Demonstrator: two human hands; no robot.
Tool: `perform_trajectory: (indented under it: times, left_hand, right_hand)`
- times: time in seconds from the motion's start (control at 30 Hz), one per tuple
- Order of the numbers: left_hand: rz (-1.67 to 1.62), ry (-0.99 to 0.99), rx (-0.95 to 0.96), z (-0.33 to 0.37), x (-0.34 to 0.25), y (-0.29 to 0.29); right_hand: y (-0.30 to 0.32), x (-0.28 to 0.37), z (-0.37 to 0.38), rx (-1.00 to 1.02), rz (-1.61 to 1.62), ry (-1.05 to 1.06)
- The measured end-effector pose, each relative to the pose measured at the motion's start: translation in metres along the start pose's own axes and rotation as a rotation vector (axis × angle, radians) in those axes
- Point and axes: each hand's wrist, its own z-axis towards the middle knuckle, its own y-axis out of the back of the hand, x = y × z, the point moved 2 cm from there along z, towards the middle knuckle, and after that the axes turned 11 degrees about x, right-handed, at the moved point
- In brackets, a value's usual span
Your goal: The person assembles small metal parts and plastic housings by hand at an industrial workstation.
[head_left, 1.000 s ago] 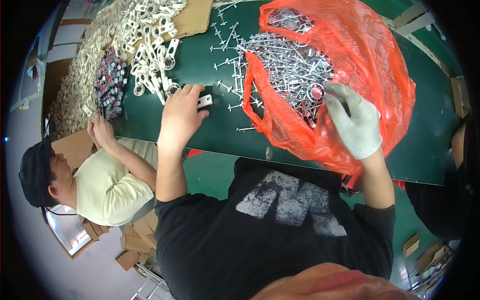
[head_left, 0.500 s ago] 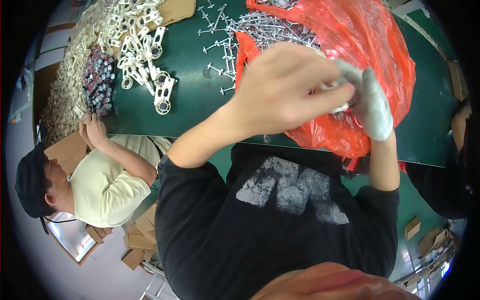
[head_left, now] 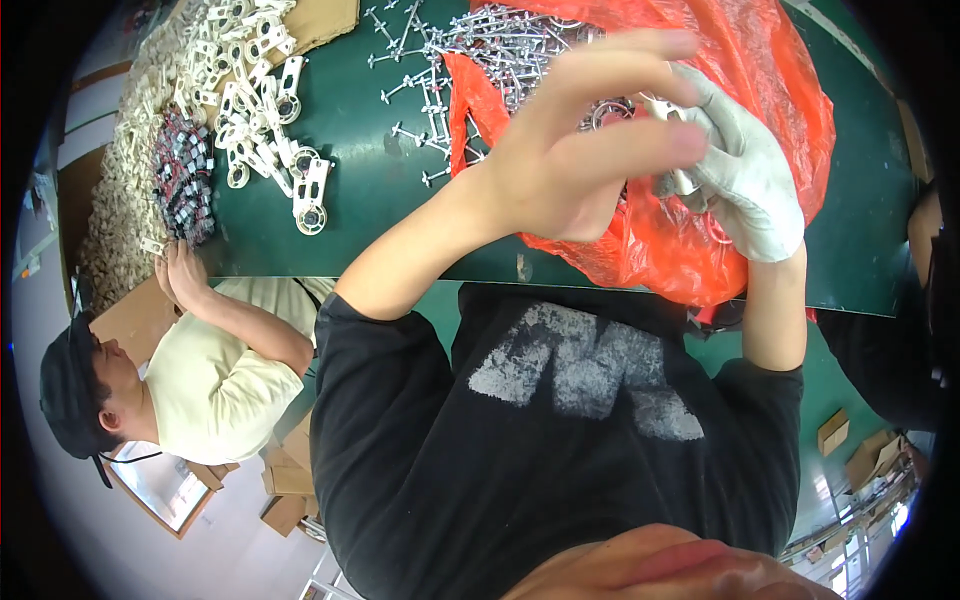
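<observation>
My left hand (head_left: 575, 145) is bare and raised over the table, its thumb and fingers spread apart. Beside it, my right hand (head_left: 750, 170) wears a pale glove and is curled around a white plastic part (head_left: 655, 104). A round end of this part seems to show between my left thumb and fingers; whether they touch it is unclear. Much of the part is hidden by both hands. Under my hands lies a red plastic bag (head_left: 640, 255), spread open. Many thin metal rods with crosspieces (head_left: 500, 45) lie on and beside the bag.
White plastic parts with round ends (head_left: 265, 120) lie on the green table (head_left: 370, 200) to the left. Beyond them are a pile of small dark-and-red pieces (head_left: 185, 180) and a large off-white heap (head_left: 125, 190). A co-worker (head_left: 220, 370) in a cap reaches there.
My left fingers have spread apart and moved away from the gloved hand. The gloved hand shows more fully, with the white part in it. The view has shifted slightly.
</observation>
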Motion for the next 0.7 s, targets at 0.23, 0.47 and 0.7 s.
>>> perform_trajectory:
  times: [0.23, 0.47, 0.7]
  left_hand:
    - [0.48, 0.622, 0.452, -0.034, 0.002, -0.006]
    - [0.388, 0.603, 0.403, -0.045, 0.01, -0.009]
    - [0.195, 0.491, 0.084, -0.04, 0.005, 0.022]
  right_hand:
    - [0.025, -0.002, 0.009, 0.272, 0.614, 0.306]
    - [0.017, 0.0, -0.002, 0.116, 0.403, 0.258]
    - [0.015, -0.006, -0.005, -0.249, -0.072, 0.098]
